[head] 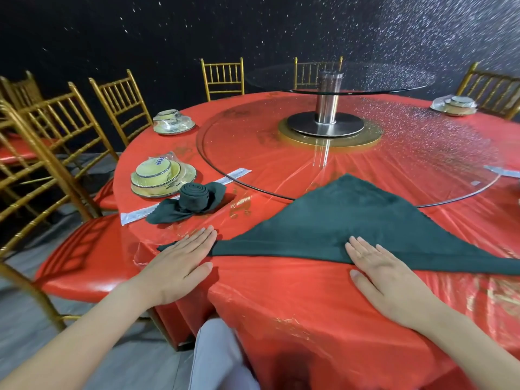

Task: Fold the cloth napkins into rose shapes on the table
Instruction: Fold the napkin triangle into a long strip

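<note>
A dark green cloth napkin (pixel 346 220) lies flat on the red table (pixel 309 299), folded into a wide triangle whose tip points away from me and overlaps the glass turntable's edge. My left hand (pixel 180 263) presses flat on the napkin's left corner, fingers straight. My right hand (pixel 385 277) lies flat on the folded near edge, right of centre, fingers straight. To the left sits a finished dark green napkin rose (pixel 194 204), a rolled spiral with leaf-like tails.
A glass turntable (pixel 394 153) on a steel pedestal (pixel 327 108) fills the table's middle. Wrapped dish sets stand at left (pixel 163 178), far left (pixel 173 122) and far right (pixel 453 105). Wrapped chopsticks (pixel 146 212) lie by the rose. Gold chairs (pixel 67 128) ring the table.
</note>
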Demonstrator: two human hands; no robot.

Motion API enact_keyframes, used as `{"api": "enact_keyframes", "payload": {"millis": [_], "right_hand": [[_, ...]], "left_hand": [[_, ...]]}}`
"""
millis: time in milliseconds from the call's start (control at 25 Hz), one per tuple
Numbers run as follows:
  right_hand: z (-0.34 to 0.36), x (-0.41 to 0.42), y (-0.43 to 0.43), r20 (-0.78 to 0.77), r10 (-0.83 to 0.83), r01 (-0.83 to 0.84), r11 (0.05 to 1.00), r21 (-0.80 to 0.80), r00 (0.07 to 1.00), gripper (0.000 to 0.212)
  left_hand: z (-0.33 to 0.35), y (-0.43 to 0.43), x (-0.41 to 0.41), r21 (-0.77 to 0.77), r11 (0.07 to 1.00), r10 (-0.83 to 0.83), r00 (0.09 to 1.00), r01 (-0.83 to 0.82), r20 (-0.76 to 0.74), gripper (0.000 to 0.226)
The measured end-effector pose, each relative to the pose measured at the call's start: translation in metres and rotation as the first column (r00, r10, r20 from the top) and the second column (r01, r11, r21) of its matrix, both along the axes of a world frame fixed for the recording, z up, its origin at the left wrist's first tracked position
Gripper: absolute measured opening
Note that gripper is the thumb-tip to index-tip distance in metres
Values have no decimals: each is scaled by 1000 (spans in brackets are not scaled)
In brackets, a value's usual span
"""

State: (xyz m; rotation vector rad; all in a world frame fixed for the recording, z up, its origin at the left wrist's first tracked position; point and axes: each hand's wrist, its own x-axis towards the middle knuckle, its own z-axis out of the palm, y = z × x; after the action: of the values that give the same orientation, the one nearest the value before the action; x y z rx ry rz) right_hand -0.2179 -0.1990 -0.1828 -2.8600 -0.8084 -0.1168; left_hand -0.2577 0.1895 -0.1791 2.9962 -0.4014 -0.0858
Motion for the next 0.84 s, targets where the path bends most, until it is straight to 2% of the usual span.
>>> {"api": "enact_keyframes", "payload": {"millis": [120,240,320,400,520,600,720,840], "right_hand": [[-1,0,1,-5,12,-12,1000,21,1000,88],[-1,0,2,14,17,-17,1000,4,1000,90],[-2,2,0,30,15,-15,1000,-4,999,90],[-1,2,1,40,36,-35,999,-13,999,91],[3,3,-5,8,63,-63,998,-1,998,91],[6,7,-21,41,63,-64,998,17,997,81],[17,8,-46,133,-20,17,1000,21,991,53],[20,10,-56,249,-12,25,998,-49,968,42]], "left_hand": [[8,-15,0,-161,983,89,996,-88,2,105],[20,-66,5,-94,995,-34,997,41,76,109],[22,-114,9,-87,973,-205,972,215,113,98],[18,-151,18,-145,938,-288,941,314,177,71],[18,-177,35,-167,942,-242,933,292,267,44],[21,-180,43,-123,955,-230,936,270,266,39],[17,-179,45,-143,953,-222,936,268,274,37],[15,-181,47,-165,953,-201,936,255,289,30]]}}
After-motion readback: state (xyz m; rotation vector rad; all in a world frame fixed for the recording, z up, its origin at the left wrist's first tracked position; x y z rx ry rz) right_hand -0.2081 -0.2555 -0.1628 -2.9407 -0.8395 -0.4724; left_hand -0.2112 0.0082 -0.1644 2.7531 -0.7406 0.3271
